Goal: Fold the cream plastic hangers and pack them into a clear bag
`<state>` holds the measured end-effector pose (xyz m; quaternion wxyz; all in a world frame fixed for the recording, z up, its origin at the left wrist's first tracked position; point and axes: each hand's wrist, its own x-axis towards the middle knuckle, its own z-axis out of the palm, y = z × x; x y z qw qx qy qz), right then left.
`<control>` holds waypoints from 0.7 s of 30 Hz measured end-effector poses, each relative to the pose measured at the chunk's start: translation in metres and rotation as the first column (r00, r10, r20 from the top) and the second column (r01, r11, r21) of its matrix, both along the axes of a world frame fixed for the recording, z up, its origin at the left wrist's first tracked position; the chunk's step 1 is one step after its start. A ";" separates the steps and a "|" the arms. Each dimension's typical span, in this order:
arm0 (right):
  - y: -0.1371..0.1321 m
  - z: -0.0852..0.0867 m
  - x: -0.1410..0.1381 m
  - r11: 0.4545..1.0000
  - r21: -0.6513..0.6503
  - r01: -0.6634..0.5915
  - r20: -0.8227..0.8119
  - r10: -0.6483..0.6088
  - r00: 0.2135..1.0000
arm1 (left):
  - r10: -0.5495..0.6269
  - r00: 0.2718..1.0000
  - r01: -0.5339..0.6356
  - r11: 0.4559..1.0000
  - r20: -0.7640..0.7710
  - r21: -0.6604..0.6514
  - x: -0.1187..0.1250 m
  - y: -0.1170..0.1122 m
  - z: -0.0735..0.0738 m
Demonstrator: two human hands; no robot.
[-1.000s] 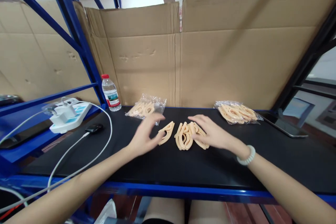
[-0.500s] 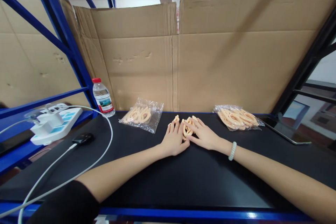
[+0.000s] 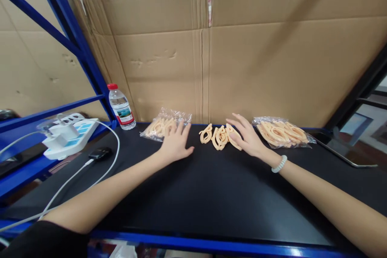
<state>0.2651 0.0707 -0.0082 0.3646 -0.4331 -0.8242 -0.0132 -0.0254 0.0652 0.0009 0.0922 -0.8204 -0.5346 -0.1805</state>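
Loose beige looped pieces (image 3: pixel 216 142) are lying in three groups, side by side on the black worktop (image 3: pixel 211 193), between the hands and the cardboard panel (image 3: pixel 169 60). The pieces are displaying smooth, rounded strands that are bending into narrow, teardrop-like loops. In the middle group, several loops are overlapping closely; in the left group, strands are crossing near the upper end; the right group is being partly covered by the right hand (image 3: pixel 250 139). The grip of this hand is standing apart, thumb and fingers spreading; contact with the pieces cannot be confirmed. The left hand (image 3: pixel 176 145) is also holding its grip apart, overlapping in view a clear plastic bag (image 3: pixel 155 128) of similar pieces. A second filled bag (image 3: pixel 282 133) is lying beyond the right hand.
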 end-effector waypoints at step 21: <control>-0.051 0.023 0.011 0.511 -0.636 -0.578 -0.766 -0.324 0.556 | -0.610 0.755 0.602 0.790 0.242 0.113 -0.024 -0.040 0.022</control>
